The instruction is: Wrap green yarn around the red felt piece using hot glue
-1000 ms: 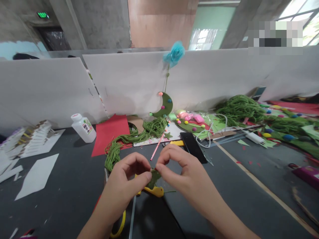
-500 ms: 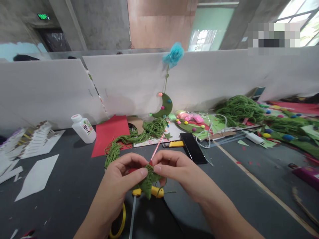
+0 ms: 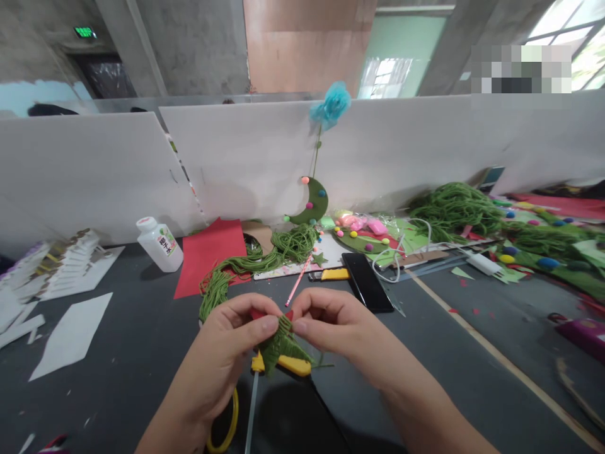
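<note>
Soft, moderate daylight is admitted through the window (image 3: 586, 38) at upper right, where the panes are washed out. Faint shadows are cast on the white partition (image 3: 246, 157). The edges are stretched by wide-angle distortion; one patch is pixelated.

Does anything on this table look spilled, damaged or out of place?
Only minor mess: small red scraps lie loose on the dark table, right of the phone, looking like stray offcuts. The white bottle looks capped, with no visible spill around it.
</note>
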{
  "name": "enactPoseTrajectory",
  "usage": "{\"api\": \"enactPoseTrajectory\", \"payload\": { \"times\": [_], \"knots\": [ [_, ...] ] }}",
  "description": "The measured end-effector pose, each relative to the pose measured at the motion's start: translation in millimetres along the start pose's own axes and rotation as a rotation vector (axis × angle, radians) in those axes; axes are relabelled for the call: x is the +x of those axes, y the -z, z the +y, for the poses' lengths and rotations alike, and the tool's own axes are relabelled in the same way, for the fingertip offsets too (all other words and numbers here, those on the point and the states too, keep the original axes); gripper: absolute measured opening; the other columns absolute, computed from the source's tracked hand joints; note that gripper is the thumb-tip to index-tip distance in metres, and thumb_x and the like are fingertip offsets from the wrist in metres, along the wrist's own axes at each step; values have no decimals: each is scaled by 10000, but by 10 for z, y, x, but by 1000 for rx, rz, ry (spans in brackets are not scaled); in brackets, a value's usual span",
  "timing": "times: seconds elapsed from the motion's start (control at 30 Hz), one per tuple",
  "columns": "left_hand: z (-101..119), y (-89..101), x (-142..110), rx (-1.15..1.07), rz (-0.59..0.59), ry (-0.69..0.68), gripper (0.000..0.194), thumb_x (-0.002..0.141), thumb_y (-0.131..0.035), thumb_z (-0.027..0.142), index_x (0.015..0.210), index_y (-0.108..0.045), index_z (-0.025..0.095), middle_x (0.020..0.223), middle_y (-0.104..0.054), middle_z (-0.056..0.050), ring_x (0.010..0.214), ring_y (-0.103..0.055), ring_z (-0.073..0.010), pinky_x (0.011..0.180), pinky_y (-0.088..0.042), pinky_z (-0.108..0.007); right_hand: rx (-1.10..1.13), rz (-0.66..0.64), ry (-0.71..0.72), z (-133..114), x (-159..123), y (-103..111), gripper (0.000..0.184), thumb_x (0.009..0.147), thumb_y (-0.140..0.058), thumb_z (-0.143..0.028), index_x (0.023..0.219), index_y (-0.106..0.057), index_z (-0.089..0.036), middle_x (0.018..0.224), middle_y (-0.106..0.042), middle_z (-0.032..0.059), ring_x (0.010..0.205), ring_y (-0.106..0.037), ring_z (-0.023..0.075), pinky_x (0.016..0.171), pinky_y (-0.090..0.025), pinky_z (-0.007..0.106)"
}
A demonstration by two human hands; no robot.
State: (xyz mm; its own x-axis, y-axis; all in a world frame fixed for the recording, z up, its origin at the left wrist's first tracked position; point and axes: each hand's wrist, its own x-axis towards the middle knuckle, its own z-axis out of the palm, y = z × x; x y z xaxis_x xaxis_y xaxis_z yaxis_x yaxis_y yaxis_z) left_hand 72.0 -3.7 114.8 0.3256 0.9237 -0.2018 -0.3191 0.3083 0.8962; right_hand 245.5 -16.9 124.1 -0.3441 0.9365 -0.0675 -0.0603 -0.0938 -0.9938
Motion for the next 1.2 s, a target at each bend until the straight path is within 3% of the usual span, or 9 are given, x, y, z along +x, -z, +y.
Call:
{"api": "enactPoseTrajectory", "payload": {
  "times": [0.23,0.47,0.67,0.73,0.83,0.93,1.1,1.2],
  "knots": [
    [-22,14,13,-140,-75,81,153,615,-847,241,644,-714,170,619,-601,26,559,-510,-70,545,-427,-154,-28,11,67,26,12,10,194,773,-714,-311,725,-605,-158,539,-408,-85,494,-300,66,460,-210,210],
    [-93,14,45,-342,-288,233,136,630,-818,162,681,-696,129,580,-621,3,515,-567,-72,521,-446,-154,162,-12,81,54,0,-71,194,757,-709,-211,912,-592,-206,454,-406,-138,395,-339,51,430,-275,171],
    [-116,-18,77,-363,-385,254,141,669,-770,161,735,-646,140,563,-575,19,472,-512,-60,490,-410,-152,183,8,129,-2,-37,-164,99,764,-656,-217,736,-565,-187,538,-564,-59,433,-437,58,417,-241,172],
    [-93,-18,72,-247,-320,188,122,706,-757,199,753,-650,162,619,-606,12,540,-556,-80,543,-438,-165,74,88,118,-22,-43,-166,88,756,-642,-219,725,-567,-184,533,-550,-55,447,-441,68,427,-249,181],
    [-60,-6,48,-13,-98,-98,139,782,-700,332,771,-690,194,805,-677,-21,787,-623,-145,732,-476,-219,-118,241,124,-27,-26,-137,76,732,-624,-213,691,-571,-178,500,-441,-84,445,-357,63,438,-237,191],
    [-51,-4,-1,230,30,-321,169,717,-724,362,807,-735,220,918,-711,-48,979,-616,-247,881,-450,-320,-184,279,120,-7,2,-106,61,745,-592,-225,711,-569,-180,480,-388,-99,438,-330,68,445,-240,200],
    [-68,-77,-105,458,115,-424,199,657,-724,214,853,-732,247,1054,-715,-45,1127,-581,-281,982,-386,-361,-204,293,108,6,2,-112,69,736,-572,-246,712,-551,-185,488,-386,-96,450,-333,76,454,-253,205],
    [-71,-112,-114,465,125,-430,187,675,-706,199,858,-719,240,927,-705,-19,938,-639,-231,829,-466,-303,-224,302,95,-13,-16,-131,81,728,-573,-250,690,-544,-184,489,-357,-99,454,-298,73,449,-236,204]
  ]
}}
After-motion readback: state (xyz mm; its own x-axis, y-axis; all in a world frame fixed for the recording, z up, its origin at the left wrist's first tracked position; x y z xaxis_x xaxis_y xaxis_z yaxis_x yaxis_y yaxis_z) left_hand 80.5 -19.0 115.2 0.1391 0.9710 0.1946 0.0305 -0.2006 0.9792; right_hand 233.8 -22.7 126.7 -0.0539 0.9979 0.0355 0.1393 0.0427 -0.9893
